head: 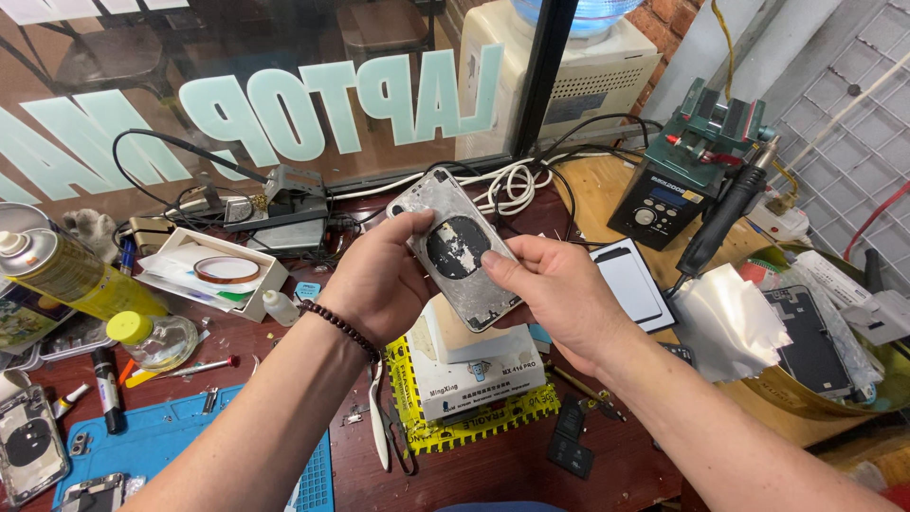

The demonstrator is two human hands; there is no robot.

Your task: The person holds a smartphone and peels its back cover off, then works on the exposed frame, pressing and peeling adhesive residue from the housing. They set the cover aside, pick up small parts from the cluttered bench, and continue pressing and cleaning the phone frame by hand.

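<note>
Both my hands hold up a phone back housing, silver and scuffed, with a dark round patch in its middle and a camera cut-out at its top left. My left hand, with a bead bracelet at the wrist, grips its left edge. The fingers of my right hand pinch its right edge, thumb on the face. The housing hangs above a white box that rests on yellow striped tape.
A blue work mat lies at the lower left with another phone housing. A yellow spray can, small bottles, a tape roll in a box, tweezers, a soldering station, a screen panel and cables surround the bench.
</note>
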